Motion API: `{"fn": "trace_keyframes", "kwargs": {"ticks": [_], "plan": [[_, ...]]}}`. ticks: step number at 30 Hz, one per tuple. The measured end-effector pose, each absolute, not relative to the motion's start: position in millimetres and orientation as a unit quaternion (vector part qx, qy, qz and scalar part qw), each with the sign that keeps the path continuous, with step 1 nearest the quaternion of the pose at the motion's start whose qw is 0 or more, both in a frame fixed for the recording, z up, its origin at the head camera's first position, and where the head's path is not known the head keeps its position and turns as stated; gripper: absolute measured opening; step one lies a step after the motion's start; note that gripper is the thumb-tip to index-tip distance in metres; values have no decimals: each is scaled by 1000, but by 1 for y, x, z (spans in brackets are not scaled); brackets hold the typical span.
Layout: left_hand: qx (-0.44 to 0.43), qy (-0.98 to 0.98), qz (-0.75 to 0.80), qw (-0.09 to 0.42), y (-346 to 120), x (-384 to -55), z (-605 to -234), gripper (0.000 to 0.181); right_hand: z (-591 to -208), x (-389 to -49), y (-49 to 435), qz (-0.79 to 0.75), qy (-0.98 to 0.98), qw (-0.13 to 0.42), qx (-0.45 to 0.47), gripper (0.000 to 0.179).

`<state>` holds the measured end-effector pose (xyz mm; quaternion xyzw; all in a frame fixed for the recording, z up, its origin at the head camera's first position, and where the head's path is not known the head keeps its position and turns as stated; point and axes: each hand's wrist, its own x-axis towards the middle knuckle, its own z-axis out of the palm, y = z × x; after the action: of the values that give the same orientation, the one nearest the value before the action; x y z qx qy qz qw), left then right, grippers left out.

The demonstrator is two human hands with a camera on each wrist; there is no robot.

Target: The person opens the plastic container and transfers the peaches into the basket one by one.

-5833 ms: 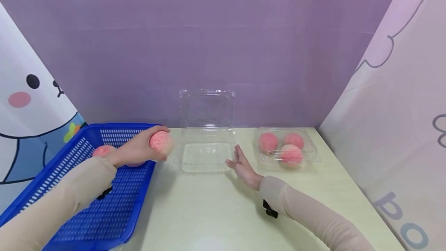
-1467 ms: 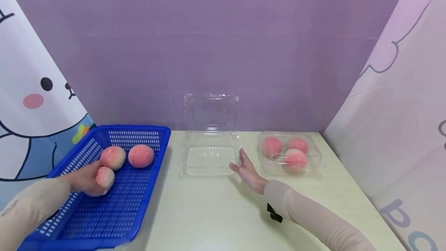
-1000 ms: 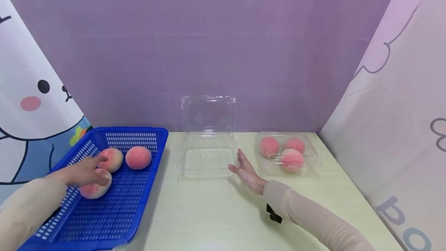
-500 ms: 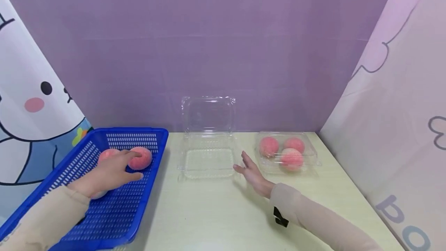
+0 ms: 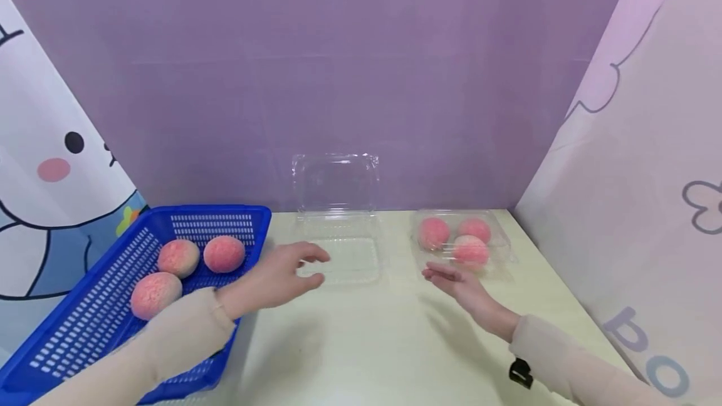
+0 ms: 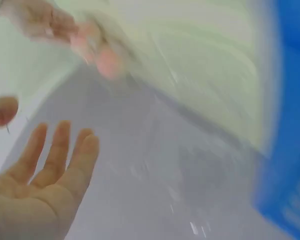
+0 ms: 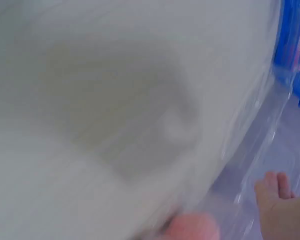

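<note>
My left hand point(image 5: 279, 274) is above the table, between the blue basket and an open clear plastic clamshell box point(image 5: 338, 262). Its fingers are spread and hold nothing; in the head view the fingertips overlap the box's left side. Inside the basket point(image 5: 256, 230) lie three fuzzy pink-and-cream peaches, one a pinker peach point(image 5: 224, 254) at the back right. My right hand point(image 5: 468, 296), fingers extended and palm bare, hovers just in front of a second clear box point(image 5: 499, 237). Three more peaches point(image 5: 471, 250) sit in that box under its clear lid.
The open box's lid point(image 5: 336, 183) stands upright against the purple backdrop point(image 5: 361, 80) at the table's point(image 5: 361, 343) back edge. Printed cloth panels flank both sides, the right panel point(image 5: 637, 205) along the table's edge.
Over the last second, my left hand has moved right, out of the basket, after releasing a peach there. My right hand has shifted right and nearer, away from the open box.
</note>
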<state>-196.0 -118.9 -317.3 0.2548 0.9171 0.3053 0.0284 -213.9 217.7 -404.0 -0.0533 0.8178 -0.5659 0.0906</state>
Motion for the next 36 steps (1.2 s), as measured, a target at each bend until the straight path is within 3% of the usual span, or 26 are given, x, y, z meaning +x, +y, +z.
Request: {"fn": "trace_keyframes", "kwargs": {"ticks": [6,12,15,18,21,24,26,29,36], "plan": [[229,877,412,93,-60,-220,-331,16,-393,-220,265,-526,849,21,-45,39],[194,851,478,98,-14,-258,-353,17,-393,-245,308,-477,870,-121,4,39],[171,834,512,116,7,-277,-367,23,-393,-260,328,-450,881,-143,19,41],[148,804,545,186,27,-293,-380,41,-392,-273,345,-441,889,-116,43,45],[127,780,562,245,46,-305,-390,71,-396,-286,357,-444,892,-62,60,50],[115,760,581,267,61,-310,-397,88,-401,-296,361,-466,882,3,72,55],[108,744,599,275,70,-311,-401,89,-405,-301,362,-501,861,37,82,58],[104,730,621,267,78,-312,-404,75,-409,-305,361,-558,822,63,92,62],[76,713,658,231,81,-299,-399,64,-414,-305,357,-619,770,86,131,62]]}}
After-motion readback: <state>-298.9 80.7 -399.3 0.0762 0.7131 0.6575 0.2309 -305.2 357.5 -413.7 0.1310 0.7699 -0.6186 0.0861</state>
